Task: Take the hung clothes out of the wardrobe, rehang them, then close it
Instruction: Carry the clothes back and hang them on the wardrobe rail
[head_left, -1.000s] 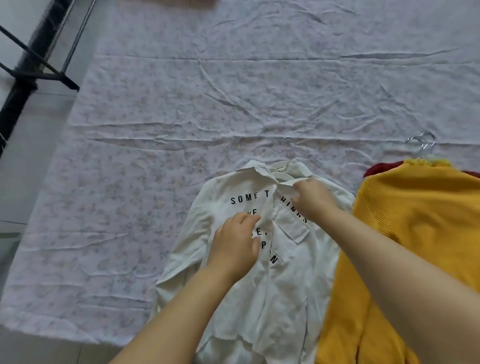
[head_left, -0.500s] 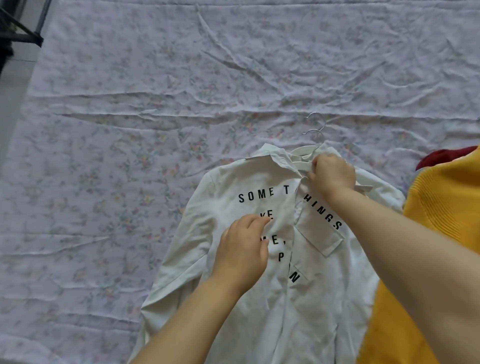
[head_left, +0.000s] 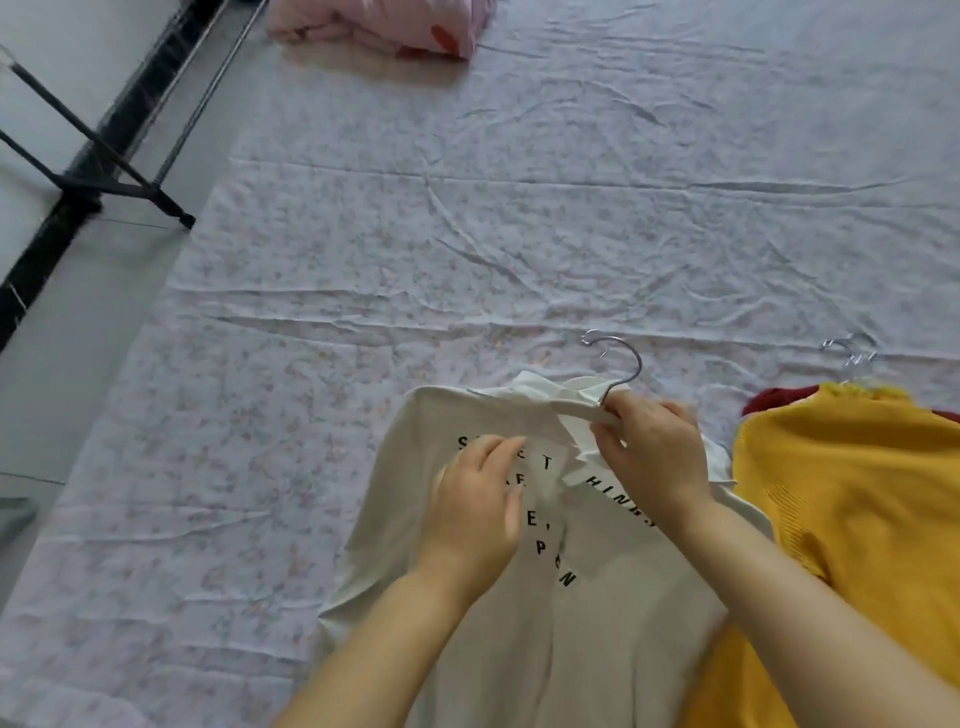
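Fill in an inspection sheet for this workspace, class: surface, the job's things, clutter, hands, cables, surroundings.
Surface: wrinkled floral sheet, spread flat.
Job's things: white lettered shirt lying on a hanger; yellow sweater beside it, over a red garment, with hanger hooks above.
Clutter: pink folded bundle at the far edge.
Hands: right hand grips the hanger, fingers curled round it; left hand rests on the shirt front, and any pinch is unclear.
Cables: nothing seen.
Surroundings: black metal frame on grey floor at left.
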